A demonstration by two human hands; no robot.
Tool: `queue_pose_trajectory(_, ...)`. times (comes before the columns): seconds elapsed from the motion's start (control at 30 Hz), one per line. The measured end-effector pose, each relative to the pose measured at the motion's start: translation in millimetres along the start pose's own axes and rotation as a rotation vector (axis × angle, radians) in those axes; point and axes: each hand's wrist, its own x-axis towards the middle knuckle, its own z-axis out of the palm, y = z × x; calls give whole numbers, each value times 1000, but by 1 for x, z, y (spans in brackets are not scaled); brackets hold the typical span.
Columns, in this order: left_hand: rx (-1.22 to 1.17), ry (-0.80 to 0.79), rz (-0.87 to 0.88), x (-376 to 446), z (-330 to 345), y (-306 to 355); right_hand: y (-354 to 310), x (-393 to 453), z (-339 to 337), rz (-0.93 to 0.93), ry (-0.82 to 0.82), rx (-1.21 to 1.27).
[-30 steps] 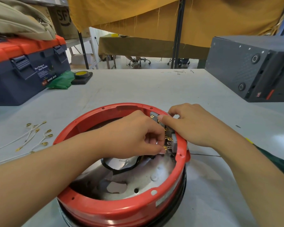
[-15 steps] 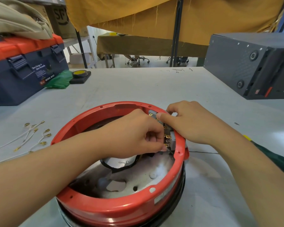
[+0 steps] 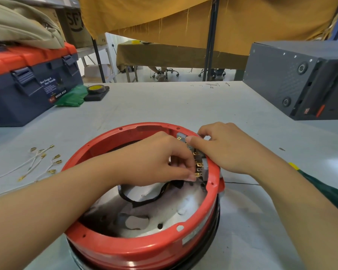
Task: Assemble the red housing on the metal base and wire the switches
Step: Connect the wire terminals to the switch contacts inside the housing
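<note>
Fingers of left hand (image 3: 160,158) pinch brass terminals on switches (image 3: 200,168) at red housing's (image 3: 144,248) two o'clock; right hand (image 3: 222,147) grips that rim.

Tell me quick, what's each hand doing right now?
Left hand: fingers pinching a brass terminal on the switches.
Right hand: fingers curled over the red housing rim, gripping the switches.

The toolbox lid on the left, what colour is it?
Orange-red, over a navy-blue toolbox body; head view.
</note>
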Motion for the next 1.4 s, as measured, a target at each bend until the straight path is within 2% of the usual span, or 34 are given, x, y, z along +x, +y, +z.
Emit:
queue_pose_trajectory(0.27,8,-28,-2,-2,-4,-7,0,0,0,-10,-7,0)
queue_pose_trajectory(1.1,192,18,157,0,-1,-11,0,1,1,-22,-6,-14)
queue_pose_trajectory(1.4,255,23,153,0,2,-14,0,0,2,-27,6,-11)
